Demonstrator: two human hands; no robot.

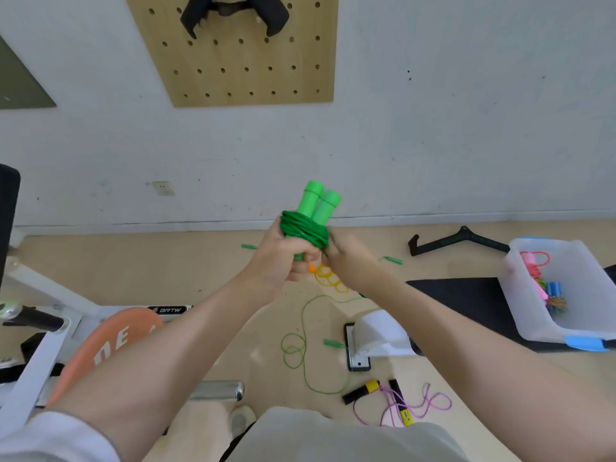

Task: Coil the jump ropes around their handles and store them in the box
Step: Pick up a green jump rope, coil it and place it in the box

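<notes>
Both forearms reach forward at chest height. The left hand (278,258) grips two green handles (318,203) held upright side by side, with green rope (304,231) coiled around them. The right hand (346,261) pinches the rope at the coil's lower edge. The white box (533,328) sits well apart on the floor to the right.

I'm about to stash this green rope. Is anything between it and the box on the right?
Nothing visible blocks the way. The green rope, held by the left hand and right hand, has open air toward the box, whose top is open with ropes already inside.
</notes>
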